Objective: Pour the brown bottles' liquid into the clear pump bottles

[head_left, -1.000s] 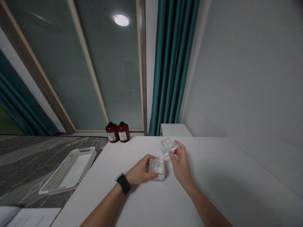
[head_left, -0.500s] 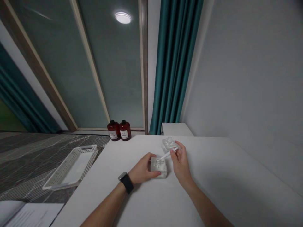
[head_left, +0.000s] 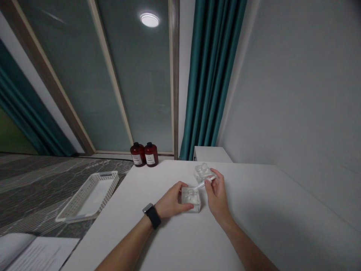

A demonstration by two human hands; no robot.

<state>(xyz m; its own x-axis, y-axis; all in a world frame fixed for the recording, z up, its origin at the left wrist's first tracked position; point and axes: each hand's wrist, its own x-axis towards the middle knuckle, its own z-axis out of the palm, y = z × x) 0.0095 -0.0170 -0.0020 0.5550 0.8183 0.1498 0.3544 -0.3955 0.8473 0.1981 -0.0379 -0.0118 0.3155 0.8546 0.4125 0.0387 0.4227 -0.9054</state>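
Observation:
My left hand (head_left: 175, 202) is wrapped round a small square clear box (head_left: 191, 199) on the white table, thumb along its near side and fingers at the far left. Between the thumb and fingers of my right hand (head_left: 216, 194) is a slim white stick-like tool (head_left: 202, 184), slanting down to the left. Its tip is at the top of the box; whether it touches cannot be made out. A clear square lid with a round knob (head_left: 202, 171) lies just behind, close to my right fingertips. What the box contains is too small to tell.
Two dark red bottles (head_left: 144, 155) with black caps stand at the table's far left corner. Left of the white table (head_left: 239, 233) are a white perforated basket (head_left: 90, 197) and an open book (head_left: 42, 252). A white cabinet (head_left: 213, 154) stands behind the far edge.
The whole view has shifted slightly, so things sit a little further right. The stick's tip seems to have moved a bit up and right over the box. Both hands keep their grips.

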